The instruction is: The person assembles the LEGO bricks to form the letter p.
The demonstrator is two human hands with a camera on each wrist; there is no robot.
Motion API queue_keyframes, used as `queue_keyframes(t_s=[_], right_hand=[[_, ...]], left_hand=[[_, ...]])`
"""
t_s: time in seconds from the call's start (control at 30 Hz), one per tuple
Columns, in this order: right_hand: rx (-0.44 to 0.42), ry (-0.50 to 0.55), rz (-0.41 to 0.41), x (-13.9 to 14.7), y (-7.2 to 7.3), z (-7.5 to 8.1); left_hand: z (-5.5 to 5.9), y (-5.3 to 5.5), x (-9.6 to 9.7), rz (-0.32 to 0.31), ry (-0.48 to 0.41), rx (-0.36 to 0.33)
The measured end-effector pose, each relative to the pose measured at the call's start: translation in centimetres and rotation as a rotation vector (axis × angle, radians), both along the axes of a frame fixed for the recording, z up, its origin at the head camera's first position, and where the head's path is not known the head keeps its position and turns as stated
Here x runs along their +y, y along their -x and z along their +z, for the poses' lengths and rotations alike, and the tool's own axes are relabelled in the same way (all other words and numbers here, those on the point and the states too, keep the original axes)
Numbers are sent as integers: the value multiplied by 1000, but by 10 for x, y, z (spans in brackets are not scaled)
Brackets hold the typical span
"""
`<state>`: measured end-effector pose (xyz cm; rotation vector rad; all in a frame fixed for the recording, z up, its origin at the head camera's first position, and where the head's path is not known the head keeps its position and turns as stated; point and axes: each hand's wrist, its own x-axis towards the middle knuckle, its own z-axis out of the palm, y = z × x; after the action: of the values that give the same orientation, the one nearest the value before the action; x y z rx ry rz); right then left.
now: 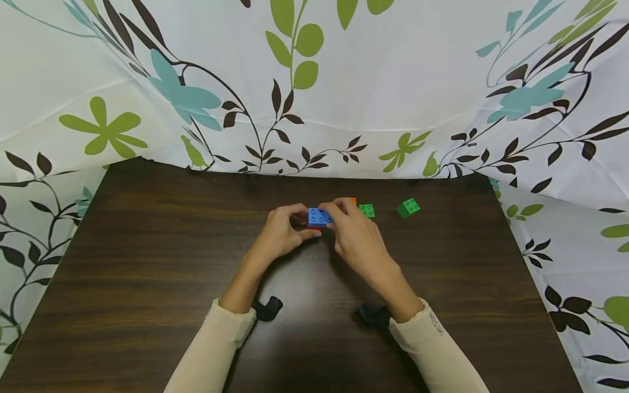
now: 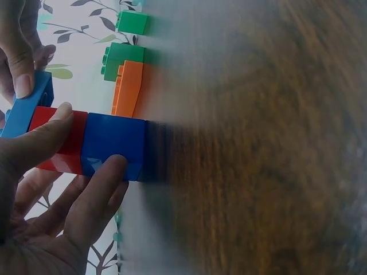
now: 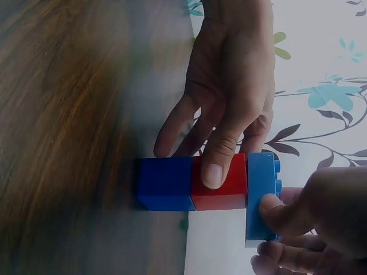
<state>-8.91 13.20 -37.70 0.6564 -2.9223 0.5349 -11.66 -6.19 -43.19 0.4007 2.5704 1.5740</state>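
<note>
A dark blue brick (image 3: 165, 184) stands on the table with a red brick (image 3: 234, 192) stacked on it. My left hand (image 1: 281, 233) grips this stack, its thumb on the red brick and other fingers around the far side. A lighter blue brick (image 1: 316, 216), studs up, lies across the top of the red one and sticks out past it to the right. My right hand (image 1: 356, 240) pinches that overhanging end between thumb and fingers. Whether the lighter blue brick is fully pressed down, I cannot tell.
Just behind the right hand are an orange brick (image 2: 128, 89), partly hidden in the head view, and a green brick (image 1: 366, 210). Farther right sits another green brick (image 1: 408, 208). A patterned curtain (image 1: 314, 125) hangs along the back edge of the dark wooden table (image 1: 162, 262).
</note>
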Motion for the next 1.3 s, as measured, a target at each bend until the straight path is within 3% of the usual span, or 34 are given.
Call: queue_keyframes(t_s=[0.57,1.3], right_hand=[[-112,26,22,5,10,9],[-223,155,12,12,16,4]], left_hand=[[3,1,2,-8,32,0],[1,1,2,12,82,6]])
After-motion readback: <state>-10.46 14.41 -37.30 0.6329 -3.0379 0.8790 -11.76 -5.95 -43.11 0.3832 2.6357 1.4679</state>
